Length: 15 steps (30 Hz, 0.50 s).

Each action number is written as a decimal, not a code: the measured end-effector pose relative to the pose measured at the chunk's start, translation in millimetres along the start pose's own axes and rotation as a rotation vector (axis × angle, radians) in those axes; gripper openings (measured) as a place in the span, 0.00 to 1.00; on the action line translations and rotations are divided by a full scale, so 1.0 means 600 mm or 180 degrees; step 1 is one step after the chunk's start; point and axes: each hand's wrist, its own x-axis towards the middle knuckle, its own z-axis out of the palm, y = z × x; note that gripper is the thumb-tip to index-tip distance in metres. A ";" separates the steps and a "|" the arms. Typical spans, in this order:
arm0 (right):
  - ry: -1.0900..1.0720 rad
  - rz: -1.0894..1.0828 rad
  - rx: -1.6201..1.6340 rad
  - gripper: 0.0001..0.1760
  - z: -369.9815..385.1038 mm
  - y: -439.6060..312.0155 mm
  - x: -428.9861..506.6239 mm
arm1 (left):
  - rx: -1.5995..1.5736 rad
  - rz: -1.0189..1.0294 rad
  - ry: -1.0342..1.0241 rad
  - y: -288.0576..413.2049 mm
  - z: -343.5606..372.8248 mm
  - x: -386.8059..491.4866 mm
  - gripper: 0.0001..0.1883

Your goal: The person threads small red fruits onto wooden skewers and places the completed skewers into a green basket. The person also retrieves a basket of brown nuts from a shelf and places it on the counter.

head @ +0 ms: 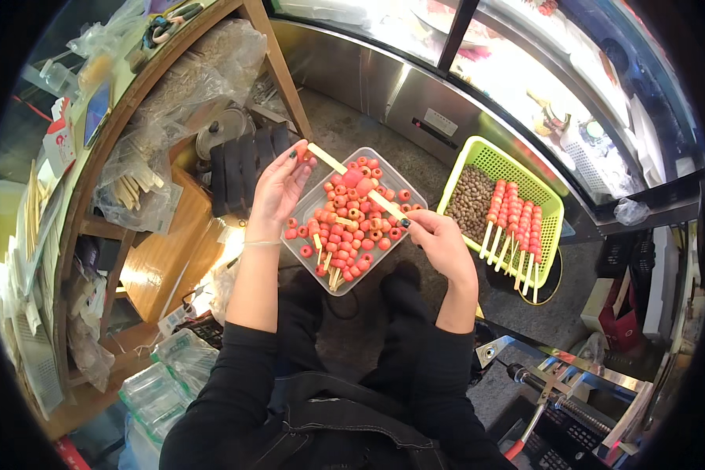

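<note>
My left hand (282, 179) and my right hand (440, 238) hold opposite ends of one flat wooden skewer (328, 158), raised over a clear plastic tub. Two red hawthorn-like fruits (358, 183) sit near the skewer's middle. The plastic tub (301, 258) below holds many loose cored red fruits (382, 226) and several filled skewers (336, 249), whose bare ends point towards me. To the right, a light green plastic basket (476, 147) holds small brown round items (473, 197) and several skewers of red fruit (514, 217) lying across it.
On the left stands a wooden shelf (129, 94) with plastic bags of wooden sticks (135, 188). Clear plastic boxes (155, 393) lie at lower left. A glass display case (523, 94) runs along the far side. A metal device with a red handle (531, 432) is at lower right.
</note>
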 end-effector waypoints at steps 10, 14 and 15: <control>0.0060 0.0087 0.0375 0.11 0.030 -0.014 0.005 | -0.0775 0.0111 0.0413 0.007 0.007 0.009 0.14; -0.0025 -0.0027 0.0015 0.11 0.045 -0.011 0.007 | -0.0898 0.0203 0.0496 0.023 0.003 0.005 0.15; -0.0027 -0.0005 0.0000 0.11 0.050 -0.011 0.008 | -0.0919 0.0234 0.0548 0.023 0.000 0.006 0.15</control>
